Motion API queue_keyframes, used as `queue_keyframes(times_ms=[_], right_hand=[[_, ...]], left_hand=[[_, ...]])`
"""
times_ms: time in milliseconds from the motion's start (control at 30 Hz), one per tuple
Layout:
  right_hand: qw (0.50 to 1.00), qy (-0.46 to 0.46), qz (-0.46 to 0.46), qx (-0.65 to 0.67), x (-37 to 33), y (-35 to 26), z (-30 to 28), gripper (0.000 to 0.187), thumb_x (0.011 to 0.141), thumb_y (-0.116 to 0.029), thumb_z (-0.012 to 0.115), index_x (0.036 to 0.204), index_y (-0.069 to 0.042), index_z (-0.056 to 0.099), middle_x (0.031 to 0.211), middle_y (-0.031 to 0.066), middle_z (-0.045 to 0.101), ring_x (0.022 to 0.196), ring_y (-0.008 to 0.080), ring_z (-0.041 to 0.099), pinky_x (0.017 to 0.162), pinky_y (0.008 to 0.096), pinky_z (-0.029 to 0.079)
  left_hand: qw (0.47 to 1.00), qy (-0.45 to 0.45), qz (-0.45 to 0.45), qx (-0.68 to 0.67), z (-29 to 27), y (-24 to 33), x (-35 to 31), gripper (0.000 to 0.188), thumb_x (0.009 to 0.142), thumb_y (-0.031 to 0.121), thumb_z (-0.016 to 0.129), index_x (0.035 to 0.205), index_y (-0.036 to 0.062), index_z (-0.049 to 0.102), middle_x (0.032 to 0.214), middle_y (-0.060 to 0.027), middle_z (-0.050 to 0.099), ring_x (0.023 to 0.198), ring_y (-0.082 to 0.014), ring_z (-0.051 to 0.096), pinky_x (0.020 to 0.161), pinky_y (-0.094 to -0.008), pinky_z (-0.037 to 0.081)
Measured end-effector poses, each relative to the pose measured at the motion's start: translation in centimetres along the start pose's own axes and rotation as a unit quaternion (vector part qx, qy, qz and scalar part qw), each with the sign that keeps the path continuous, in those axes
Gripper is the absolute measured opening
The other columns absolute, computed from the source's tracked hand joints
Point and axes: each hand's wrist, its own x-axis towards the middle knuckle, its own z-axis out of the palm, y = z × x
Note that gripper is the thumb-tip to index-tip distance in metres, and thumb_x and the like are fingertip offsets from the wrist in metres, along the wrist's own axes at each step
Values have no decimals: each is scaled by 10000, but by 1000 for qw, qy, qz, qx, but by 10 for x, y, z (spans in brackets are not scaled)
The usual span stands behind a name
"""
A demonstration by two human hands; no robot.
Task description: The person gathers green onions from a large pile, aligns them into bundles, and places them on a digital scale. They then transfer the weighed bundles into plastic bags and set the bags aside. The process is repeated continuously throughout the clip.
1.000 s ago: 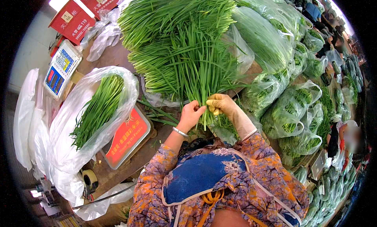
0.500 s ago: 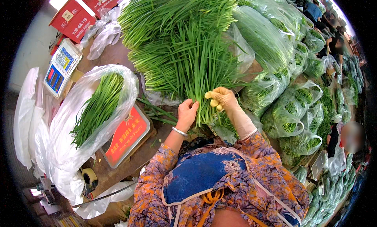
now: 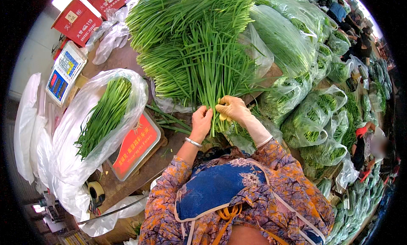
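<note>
Both hands met at frame centre: my left hand (image 3: 202, 123) was bare w/ a bangle at the wrist, fingers wrapped round the stems of a chive bundle (image 3: 207, 75); my right hand (image 3: 232, 110), in a yellowish glove, was clamped on the same stems just beside it; the bundle fanned up toward the top of the frame, tips resting on the big loose chive heap (image 3: 186, 16). I judged the step as gathering and squaring a bunch; the next move prob. called for a firm grip at the stem ends while the leaves got evened.

Packages: a clear plastic bag of chives (image 3: 99, 118) lay left of centre on a scale w/ a red platform (image 3: 137, 145); a scale display w/ blue panels (image 3: 64, 71) sat upper left; red cartons (image 3: 78, 18) w/ white print stood at top left; a tape roll (image 3: 96, 190) lay lower left; bagged greens (image 3: 313, 126) were stacked along the right side.
</note>
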Motion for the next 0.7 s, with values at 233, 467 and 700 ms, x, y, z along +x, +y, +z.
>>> queue_keyframes(times_ms=[233, 467, 700], right_hand=[[999, 28, -17, -6, 7, -2, -4, 191, 770, -179, 598, 853, -8, 613, 680, 74, 620, 501, 116, 555, 452, 242, 435], [875, -29, -120, 468, 8, 10, -27, 145, 824, -166, 593, 863, -34, 548, 567, 14, 536, 385, 69, 417, 370, 172, 296], [888, -32, -176, 424, -63, -23, -60, 166, 765, -215, 599, 748, -108, 473, 518, -41, 381, 424, 80, 386, 382, 220, 283]], left_hand=[[997, 32, 7, 67, 0, 0, -2, 142, 852, 115, 524, 878, -15, 577, 685, 42, 484, 616, -47, 405, 532, -228, 351], [972, 110, 94, 183, 4, 4, -6, 320, 803, 204, 595, 1034, 15, 481, 972, -136, 505, 865, -236, 480, 762, -365, 390], [861, 97, 232, 443, 20, -3, 5, 813, 732, 271, 676, 1347, 25, 204, 1356, -225, 233, 1268, -367, 223, 1015, -473, 203]])
